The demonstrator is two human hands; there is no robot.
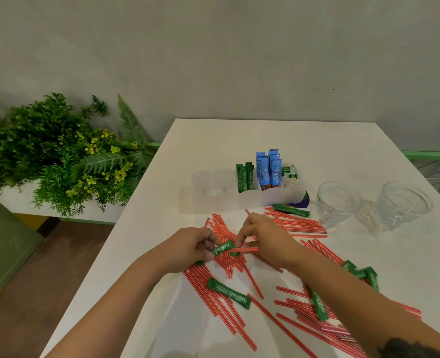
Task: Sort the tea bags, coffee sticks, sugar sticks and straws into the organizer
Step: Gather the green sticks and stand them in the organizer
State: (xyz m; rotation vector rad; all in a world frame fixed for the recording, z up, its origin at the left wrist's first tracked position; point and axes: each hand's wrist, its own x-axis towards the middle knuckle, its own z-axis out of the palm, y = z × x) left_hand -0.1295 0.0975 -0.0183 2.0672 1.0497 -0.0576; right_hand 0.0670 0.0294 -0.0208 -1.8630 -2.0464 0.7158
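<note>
A white organizer (pixel 278 196) stands mid-table with green sugar sticks (pixel 244 178), blue coffee sticks (pixel 269 169) and tea bags (pixel 289 174) upright in its right compartments; its left compartments look bare. Red-and-white straws (pixel 213 290) lie scattered over the near table. My left hand (pixel 193 245) grips a green sugar stick (pixel 222 248). My right hand (pixel 264 239) touches that stick's right end and pinches a red straw (pixel 243 250). More green sugar sticks lie loose: one (pixel 229 293) in front, one (pixel 291 210) by the organizer, several at the right (pixel 363 273).
Two clear glass cups (pixel 337 202) (pixel 402 205) stand right of the organizer. The white table (pixel 239 140) ends at its left edge, with a planter of green foliage (pixel 58 156) and floor beyond. A grey wall rises behind.
</note>
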